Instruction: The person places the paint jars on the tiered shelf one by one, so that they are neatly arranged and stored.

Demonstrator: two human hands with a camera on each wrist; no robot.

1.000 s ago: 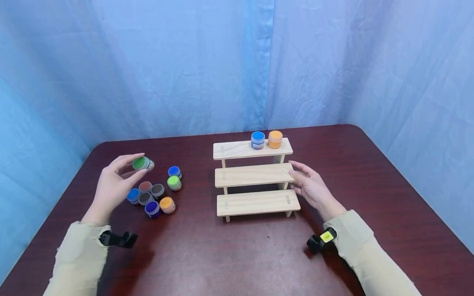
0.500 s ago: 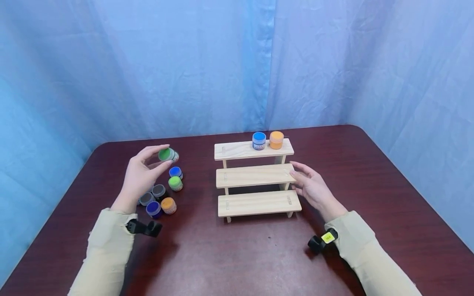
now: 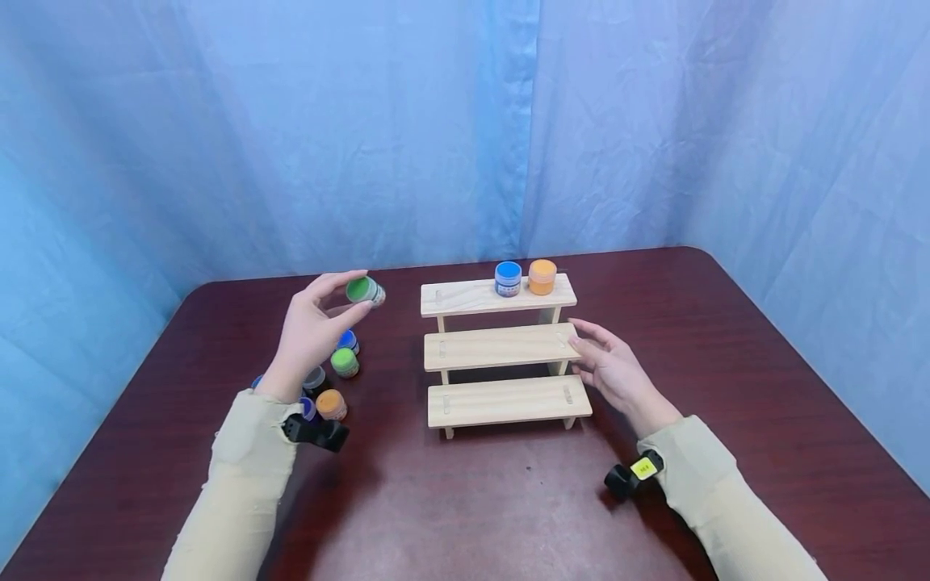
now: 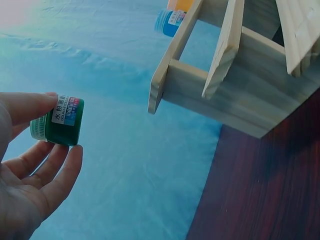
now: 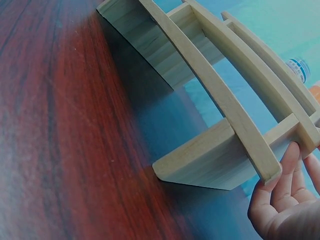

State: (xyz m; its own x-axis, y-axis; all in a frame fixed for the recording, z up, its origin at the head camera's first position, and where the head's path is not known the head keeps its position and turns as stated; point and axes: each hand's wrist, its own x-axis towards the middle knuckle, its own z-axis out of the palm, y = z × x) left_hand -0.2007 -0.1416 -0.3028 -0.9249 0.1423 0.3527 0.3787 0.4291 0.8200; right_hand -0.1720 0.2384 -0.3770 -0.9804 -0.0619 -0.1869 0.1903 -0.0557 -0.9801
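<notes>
My left hand (image 3: 308, 331) pinches a small green paint jar (image 3: 366, 291) between thumb and fingers, raised in the air left of a three-tier wooden display stand (image 3: 501, 347). In the left wrist view the paint jar (image 4: 66, 121) lies tilted on its side, its label showing. At the stand's right end, my right hand (image 3: 616, 371) grips the middle tier, thumb at the board's end and fingers against the side panel. A blue paint jar (image 3: 508, 279) and an orange paint jar (image 3: 542, 277) stand side by side on the top tier, toward its right.
On the table's left are a light green jar (image 3: 345, 362), a blue jar (image 3: 349, 341), another orange jar (image 3: 331, 404) and several dark jars, partly hidden by my left arm. Blue curtains (image 3: 363, 137) hang behind the dark red table (image 3: 479, 500).
The left hand has carried the green paint jar rightward and slightly up, toward the stand, its arm now covering some of the jars. My right hand keeps its hold on the stand.
</notes>
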